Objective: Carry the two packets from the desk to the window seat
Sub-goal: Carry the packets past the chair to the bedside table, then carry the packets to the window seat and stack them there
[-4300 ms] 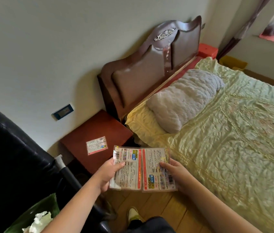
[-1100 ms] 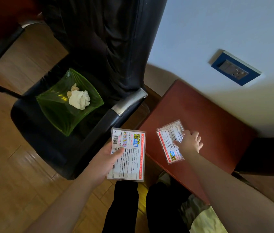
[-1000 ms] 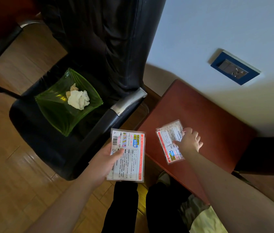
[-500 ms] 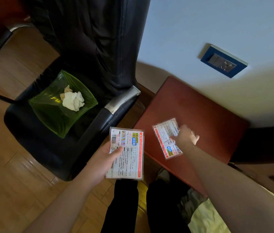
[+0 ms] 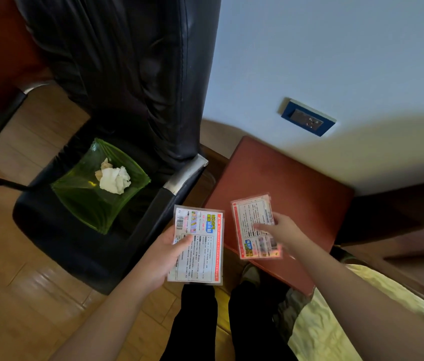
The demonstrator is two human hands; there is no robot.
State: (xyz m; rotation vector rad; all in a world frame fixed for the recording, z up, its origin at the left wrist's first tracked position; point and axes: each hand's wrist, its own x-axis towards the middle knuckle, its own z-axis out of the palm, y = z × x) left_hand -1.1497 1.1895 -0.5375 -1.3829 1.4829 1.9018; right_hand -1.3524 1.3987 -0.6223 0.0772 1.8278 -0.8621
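Observation:
My left hand (image 5: 162, 255) grips a white printed packet (image 5: 201, 247) with a red border, held flat over the floor just left of the red bedside table (image 5: 286, 175). My right hand (image 5: 285, 234) pinches a second, similar packet (image 5: 252, 222), thumb on top. That packet is blurred and sticks out past the table's near edge. A second edge shows at its top, so it may be two stacked; I cannot tell. No window seat is in view.
A black leather chair (image 5: 127, 74) stands on the left, with a green glass dish (image 5: 83, 199) holding crumpled tissue (image 5: 116, 179) on its seat. A blue wall socket (image 5: 308, 120) sits above the table. Yellow-green bed cover (image 5: 320, 324) lies at bottom right. Wooden floor below.
Earlier both hands held packets side by side near the bed. Over the last second my right hand closed on the packet on the table and drew it toward the near edge. The left hand stayed.

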